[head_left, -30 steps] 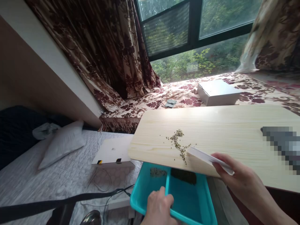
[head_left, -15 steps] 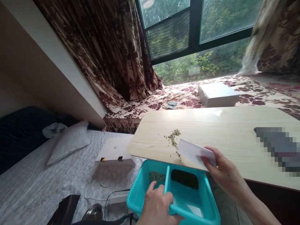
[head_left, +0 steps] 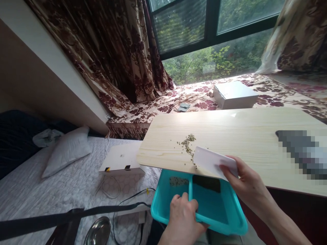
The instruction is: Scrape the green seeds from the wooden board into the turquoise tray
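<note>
My left hand (head_left: 183,212) grips the near rim and divider of a teal two-compartment bin (head_left: 158,200), holding it below the table's front edge. Pale grains with dark specks (head_left: 178,181) lie in the bin's left compartment, and a dark green mass of small grains (head_left: 206,183) fills the far part of the right one. In my right hand (head_left: 242,177) is a flat white plastic scraper (head_left: 211,158), tilted with its lower edge at the tabletop. Small greenish beans (head_left: 188,144) lie scattered just left of the scraper, trailing toward the front edge.
The pale wooden table (head_left: 242,132) carries a dark pixelated object (head_left: 301,153) at the right. A white box (head_left: 235,93) sits on the floral window ledge. On the bed are another white box (head_left: 120,156), a metal bowl (head_left: 98,231), cables and a dark strap (head_left: 102,211).
The bin has shifted right and up against the table edge, with my left hand still on it. The scraper stays beside the beans. The camera view has tilted down slightly.
</note>
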{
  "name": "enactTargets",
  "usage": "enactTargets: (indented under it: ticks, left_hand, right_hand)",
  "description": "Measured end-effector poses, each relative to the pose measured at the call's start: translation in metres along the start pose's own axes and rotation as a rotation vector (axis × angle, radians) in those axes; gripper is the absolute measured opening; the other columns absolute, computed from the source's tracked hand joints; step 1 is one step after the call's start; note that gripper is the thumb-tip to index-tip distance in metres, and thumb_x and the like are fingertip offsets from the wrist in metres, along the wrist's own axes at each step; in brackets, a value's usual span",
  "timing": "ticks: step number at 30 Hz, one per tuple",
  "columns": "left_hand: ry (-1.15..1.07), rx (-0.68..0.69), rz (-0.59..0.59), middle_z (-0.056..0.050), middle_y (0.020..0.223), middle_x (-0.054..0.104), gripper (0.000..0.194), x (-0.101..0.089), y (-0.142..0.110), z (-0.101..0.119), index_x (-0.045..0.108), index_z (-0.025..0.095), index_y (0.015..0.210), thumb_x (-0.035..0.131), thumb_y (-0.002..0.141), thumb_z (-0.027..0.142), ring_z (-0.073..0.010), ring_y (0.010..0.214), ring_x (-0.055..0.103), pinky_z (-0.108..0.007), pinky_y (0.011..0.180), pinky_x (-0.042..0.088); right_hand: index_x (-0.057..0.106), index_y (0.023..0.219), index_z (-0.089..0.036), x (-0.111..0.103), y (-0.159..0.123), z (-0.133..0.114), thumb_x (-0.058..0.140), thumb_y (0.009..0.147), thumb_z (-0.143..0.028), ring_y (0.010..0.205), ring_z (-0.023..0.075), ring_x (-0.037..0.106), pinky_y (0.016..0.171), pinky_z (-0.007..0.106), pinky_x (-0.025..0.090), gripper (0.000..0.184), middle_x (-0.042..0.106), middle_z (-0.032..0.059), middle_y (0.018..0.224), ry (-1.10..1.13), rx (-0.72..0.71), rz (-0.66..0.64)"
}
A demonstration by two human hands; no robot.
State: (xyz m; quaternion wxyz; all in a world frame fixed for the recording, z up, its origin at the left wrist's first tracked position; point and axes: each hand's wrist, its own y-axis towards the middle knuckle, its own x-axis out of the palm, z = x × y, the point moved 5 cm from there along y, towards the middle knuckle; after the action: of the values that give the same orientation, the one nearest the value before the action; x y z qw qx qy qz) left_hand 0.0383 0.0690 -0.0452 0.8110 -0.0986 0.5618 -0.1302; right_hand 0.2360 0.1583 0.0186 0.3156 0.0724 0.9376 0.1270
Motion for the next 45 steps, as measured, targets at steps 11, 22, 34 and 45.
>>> enactTargets:
  ticks: [11, 22, 34, 45]
  left_hand:
    - [0.037, 0.008, -0.139, -0.008, 0.092, 0.065, 0.024, 0.003, 0.003, 0.003, 0.074, 0.022, 0.082, 0.071, 0.069, 0.043, -0.0283, 0.091, 0.059, -0.037, 0.087, 0.045]
    - [0.044, 0.07, -0.177, -0.011, 0.09, 0.067, 0.028, 0.013, 0.013, 0.025, 0.075, 0.021, 0.087, 0.071, 0.076, 0.046, -0.0301, 0.095, 0.062, -0.043, 0.098, 0.042]
    - [-0.001, 0.058, -0.296, -0.009, 0.11, 0.064, 0.037, 0.017, -0.002, 0.019, 0.073, 0.024, 0.102, 0.078, 0.076, 0.049, -0.032, 0.106, 0.06, -0.046, 0.103, 0.039]
    - [0.076, 0.054, -0.345, -0.009, 0.105, 0.066, 0.029, 0.004, -0.003, 0.021, 0.073, 0.021, 0.101, 0.073, 0.08, 0.04, -0.031, 0.103, 0.062, -0.044, 0.1, 0.041]
  right_hand:
    - [0.067, 0.099, -0.025, -0.005, 0.011, 0.007, 0.056, 0.086, -0.047, 0.06, 0.0197, 0.065, 0.053, 0.029, 0.049, 0.028, 0.074, 0.0025, 0.073, -0.021, 0.057, 0.039]
    - [0.066, 0.094, -0.026, -0.017, 0.01, 0.004, 0.058, 0.082, -0.047, 0.059, 0.02, 0.063, 0.055, 0.03, 0.05, 0.025, 0.071, 0.0012, 0.071, -0.037, 0.077, 0.03]
    - [0.067, 0.09, -0.025, -0.024, 0.001, 0.013, 0.059, 0.079, -0.048, 0.062, 0.02, 0.063, 0.057, 0.03, 0.05, 0.026, 0.07, 0.0014, 0.071, 0.011, 0.117, 0.032]
    - [0.067, 0.093, -0.025, -0.024, 0.002, 0.011, 0.058, 0.08, -0.049, 0.066, 0.0217, 0.065, 0.059, 0.032, 0.051, 0.029, 0.072, 0.0027, 0.075, -0.005, 0.125, 0.024]
